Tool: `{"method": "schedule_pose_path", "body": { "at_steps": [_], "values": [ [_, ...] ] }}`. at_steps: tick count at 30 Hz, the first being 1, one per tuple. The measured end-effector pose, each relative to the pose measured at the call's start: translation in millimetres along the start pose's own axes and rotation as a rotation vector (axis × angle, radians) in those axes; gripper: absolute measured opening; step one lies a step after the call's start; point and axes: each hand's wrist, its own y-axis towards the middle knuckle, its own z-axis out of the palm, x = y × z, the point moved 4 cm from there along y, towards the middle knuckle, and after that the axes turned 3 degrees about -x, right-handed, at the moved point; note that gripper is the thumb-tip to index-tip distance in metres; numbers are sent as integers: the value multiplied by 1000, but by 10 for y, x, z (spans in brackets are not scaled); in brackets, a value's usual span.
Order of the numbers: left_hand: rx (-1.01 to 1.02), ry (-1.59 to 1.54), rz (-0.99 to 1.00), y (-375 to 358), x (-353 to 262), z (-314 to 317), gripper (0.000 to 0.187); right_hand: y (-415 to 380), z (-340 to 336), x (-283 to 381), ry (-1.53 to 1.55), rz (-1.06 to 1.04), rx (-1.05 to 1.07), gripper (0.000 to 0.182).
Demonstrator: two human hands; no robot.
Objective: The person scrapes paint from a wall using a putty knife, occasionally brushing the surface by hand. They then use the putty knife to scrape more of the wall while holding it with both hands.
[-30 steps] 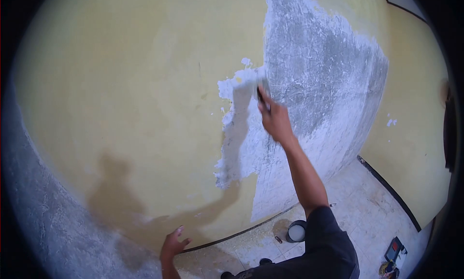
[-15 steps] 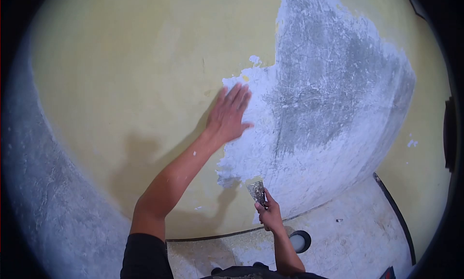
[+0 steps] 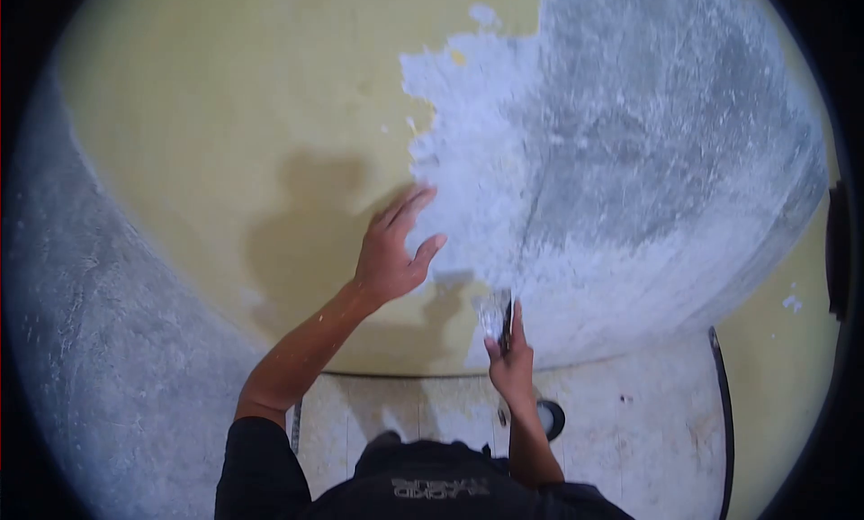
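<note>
My left hand [image 3: 392,253] is spread, fingers apart, at the ragged left edge of the whitish bare patch [image 3: 477,151] on the yellow painted wall [image 3: 207,88]. Nothing is in its palm. Lower and to the right, my right hand [image 3: 512,367] grips a scraper [image 3: 494,315] with a worn, pale-smeared blade pointing up. The blade overlaps the lower part of the patch beside a strip of yellow paint. Fingers wrap the scraper's handle and cover most of it.
Grey rough plaster [image 3: 639,115] spreads to the right. A round dark-rimmed container [image 3: 551,419] stands on the tiled floor [image 3: 630,430] near my right forearm. A dark skirting line [image 3: 387,375] runs along the wall's foot. A bare grey surface [image 3: 99,340] lies at left.
The view has tilted down, showing more of my black shirt. My left hand has come down along the patch's edge. My right hand has moved lower, and the scraper's blade has turned.
</note>
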Motion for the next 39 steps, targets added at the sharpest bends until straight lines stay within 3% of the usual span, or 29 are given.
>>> {"method": "schedule_pose_path", "body": {
  "at_steps": [1, 3, 4, 6, 10, 12, 14, 16, 20, 22, 24, 25, 26, 28, 32, 34, 39],
  "values": [
    [30, -28, -17, -207, -100, 101, 79, 36, -38, 145, 15, 73, -4, 71],
    [293, -652, -489, -543, -161, 370, 68, 126, -24, 257, 9, 35, -15, 70],
    [297, -659, -482, -638, -221, 457, 68, 177, 7, 345, 19, -44, -22, 70],
    [275, -1071, -794, -782, -260, 684, 55, 237, 117, 428, 14, -70, -35, 69],
    [232, -995, -798, -749, -184, 670, 47, 233, 276, 527, 68, -122, -70, 67],
    [115, -1061, -884, -747, -75, 620, 39, 314, 325, 632, 49, -156, -46, 68],
    [75, -1090, -810, -748, 50, 640, 34, 289, 379, 595, 30, 78, 84, 69],
    [142, -1098, -849, -725, 108, 590, 29, 335, 359, 687, 33, 67, 63, 68],
    [5, -1078, -786, -448, 224, 359, 22, 518, 213, 931, -143, -107, 2, 62],
    [-247, -591, -343, -68, 135, -143, 24, 701, 35, 1062, -224, -119, -47, 61],
    [-334, -276, -61, 234, 119, -494, 31, 938, -129, 1275, -350, -199, -81, 60],
    [-350, -125, 51, 418, 97, -656, 34, 1077, -172, 1344, -383, -436, -179, 60],
    [-366, 29, 160, 599, 86, -787, 38, 1206, -191, 1473, -404, -548, -214, 59],
    [-389, 198, 245, 894, 161, -907, 42, 1451, -188, 1652, -475, -520, -214, 58],
    [-445, 251, 318, 1165, 491, -937, 35, 1812, -79, 1860, -556, -524, -235, 55],
    [-420, 342, 477, 1173, 655, -908, 28, 1891, -24, 2006, -635, -461, -227, 52],
    [-456, 286, 530, 1152, 711, -884, 25, 2013, 23, 2096, -777, -424, -237, 54]
  ]
}}
